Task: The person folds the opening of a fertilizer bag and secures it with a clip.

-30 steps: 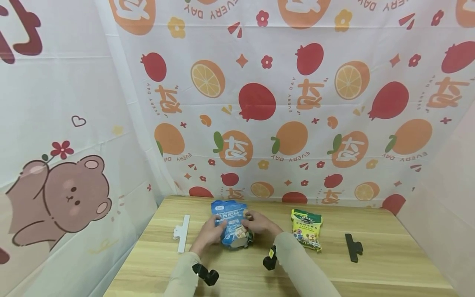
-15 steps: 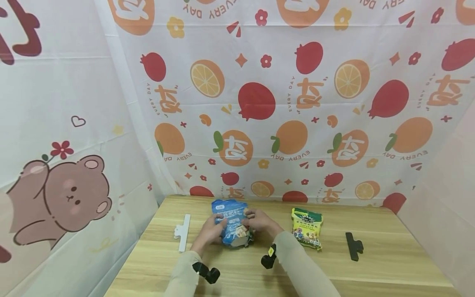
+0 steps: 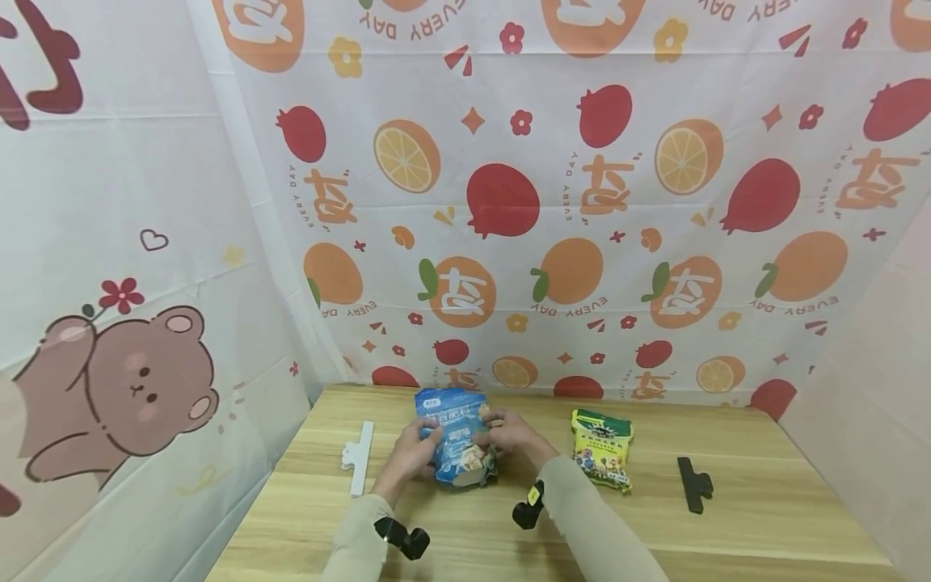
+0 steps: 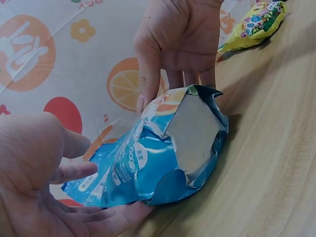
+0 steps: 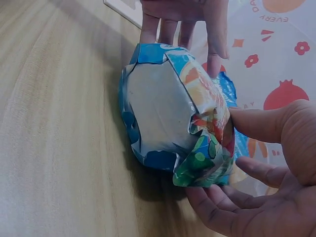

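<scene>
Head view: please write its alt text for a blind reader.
A person's left hand and right hand hold a blue bag at a wooden table; a white clip lies left, a yellow-green packet and black clip right.

Blue bag (image 5: 168,106) between opposing fingers (image 5: 264,124)

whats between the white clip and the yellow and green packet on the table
In the head view, the blue packet is between them, with the left hand and right hand holding it from either side.

Blue bag (image 4: 154,160) of glossy plastic
</scene>
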`<act>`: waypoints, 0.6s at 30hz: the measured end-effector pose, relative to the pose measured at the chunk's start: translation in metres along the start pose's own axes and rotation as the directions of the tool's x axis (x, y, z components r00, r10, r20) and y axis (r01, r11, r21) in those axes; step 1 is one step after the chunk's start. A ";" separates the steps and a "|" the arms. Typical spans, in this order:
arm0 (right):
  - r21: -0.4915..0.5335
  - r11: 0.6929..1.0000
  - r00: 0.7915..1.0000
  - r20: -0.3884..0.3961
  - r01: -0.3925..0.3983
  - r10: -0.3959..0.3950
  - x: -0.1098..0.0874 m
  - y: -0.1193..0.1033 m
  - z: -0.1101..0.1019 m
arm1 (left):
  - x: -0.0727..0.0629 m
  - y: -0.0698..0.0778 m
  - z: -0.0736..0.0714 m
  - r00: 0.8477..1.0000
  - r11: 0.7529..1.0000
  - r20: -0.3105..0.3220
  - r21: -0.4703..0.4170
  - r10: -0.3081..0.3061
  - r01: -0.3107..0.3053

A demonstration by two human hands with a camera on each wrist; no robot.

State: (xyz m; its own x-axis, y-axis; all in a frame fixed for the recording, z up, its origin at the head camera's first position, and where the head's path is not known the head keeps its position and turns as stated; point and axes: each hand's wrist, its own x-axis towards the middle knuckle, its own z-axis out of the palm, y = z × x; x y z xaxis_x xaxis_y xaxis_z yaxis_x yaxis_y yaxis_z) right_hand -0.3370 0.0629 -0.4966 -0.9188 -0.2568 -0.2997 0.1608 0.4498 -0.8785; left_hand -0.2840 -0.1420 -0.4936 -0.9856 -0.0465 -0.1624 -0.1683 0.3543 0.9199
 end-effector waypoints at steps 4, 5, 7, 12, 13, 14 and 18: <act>-0.001 1.000 1.000 -0.008 0.008 -0.008 -0.001 0.000 -0.001 | -0.002 0.002 0.000 1.000 1.000 -0.010 0.006 0.010 -0.010; -0.001 1.000 1.000 -0.010 0.013 -0.013 -0.002 -0.001 -0.001 | -0.002 0.003 0.000 1.000 1.000 -0.013 0.007 0.013 -0.013; -0.007 1.000 1.000 -0.014 0.020 -0.020 -0.003 -0.002 -0.001 | -0.002 0.004 0.000 0.999 1.000 -0.021 0.013 0.024 -0.024; -0.011 1.000 0.999 -0.032 0.027 -0.028 -0.004 -0.004 -0.002 | -0.002 0.005 0.000 0.999 0.999 -0.027 0.008 0.033 -0.033; -0.010 0.999 0.999 -0.036 0.031 -0.031 -0.004 -0.004 -0.002 | -0.002 0.006 0.000 0.999 0.999 -0.026 0.005 0.032 -0.032; -0.003 0.999 0.999 -0.035 0.038 -0.039 -0.003 -0.004 -0.003 | -0.002 0.006 0.000 0.999 1.000 -0.024 0.000 0.030 -0.030; 0.024 0.999 0.998 -0.039 0.044 -0.043 -0.003 -0.005 -0.003 | -0.003 0.007 -0.001 0.999 0.999 -0.025 -0.003 0.036 -0.036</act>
State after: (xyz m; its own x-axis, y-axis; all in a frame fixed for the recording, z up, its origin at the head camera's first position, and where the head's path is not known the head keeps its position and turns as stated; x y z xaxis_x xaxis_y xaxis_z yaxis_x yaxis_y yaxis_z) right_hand -0.3360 0.0643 -0.4904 -0.9383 -0.2421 -0.2468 0.1288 0.4174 -0.8995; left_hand -0.2822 -0.1404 -0.4862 -0.9911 -0.0572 -0.1201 -0.1326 0.3528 0.9263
